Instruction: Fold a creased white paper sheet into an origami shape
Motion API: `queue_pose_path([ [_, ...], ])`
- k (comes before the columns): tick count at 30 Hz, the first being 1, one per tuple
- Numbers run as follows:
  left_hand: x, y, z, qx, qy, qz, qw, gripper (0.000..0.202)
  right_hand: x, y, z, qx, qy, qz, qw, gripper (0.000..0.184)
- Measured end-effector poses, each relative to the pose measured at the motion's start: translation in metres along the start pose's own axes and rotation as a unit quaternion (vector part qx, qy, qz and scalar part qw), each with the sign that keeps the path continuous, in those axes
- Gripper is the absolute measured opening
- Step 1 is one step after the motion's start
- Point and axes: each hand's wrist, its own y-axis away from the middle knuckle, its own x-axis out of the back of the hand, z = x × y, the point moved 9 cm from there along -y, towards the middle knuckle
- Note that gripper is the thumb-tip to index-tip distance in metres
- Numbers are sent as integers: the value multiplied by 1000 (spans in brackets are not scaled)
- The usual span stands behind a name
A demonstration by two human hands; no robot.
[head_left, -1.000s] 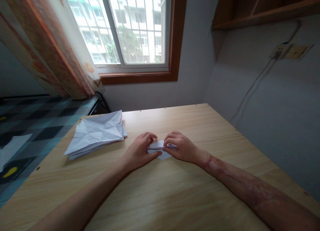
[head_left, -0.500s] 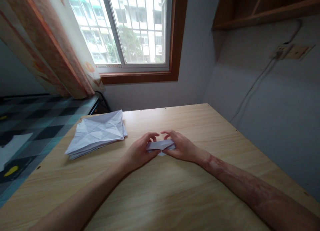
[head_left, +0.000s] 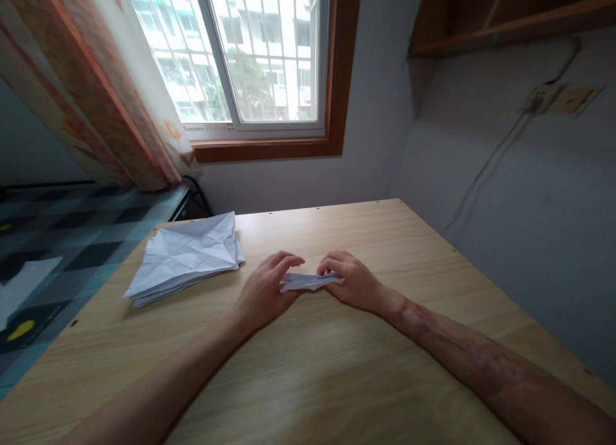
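A small folded piece of white paper (head_left: 308,281) lies low over the middle of the wooden table (head_left: 337,368). My left hand (head_left: 264,289) pinches its left end between thumb and fingers. My right hand (head_left: 350,280) pinches its right end, fingers curled over the top. The two hands almost meet over the paper, and most of it is hidden under them.
A stack of creased white paper sheets (head_left: 187,257) lies at the table's far left. A window (head_left: 250,53) with a patterned curtain (head_left: 91,92) is behind. A wall stands close on the right with a socket and cord (head_left: 539,101). A checked bedcover (head_left: 58,239) lies left of the table.
The folded paper was lifted and opened slightly half a second ago; now it is pressed flatter and thinner between both hands. The arms have hardly shifted.
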Motion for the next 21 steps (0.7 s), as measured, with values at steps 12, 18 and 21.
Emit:
queue_pose_path([
  [12,1,1,6,-28,-86,-16,996,22,0,2,-1,2,69,6,998,18],
  [18,-22,2,9,-33,-32,-120,992,45,-13,1,9,-22,37,-64,997,27],
  [21,-26,2,8,-33,-32,-141,989,56,-10,0,4,-18,20,-71,997,38],
])
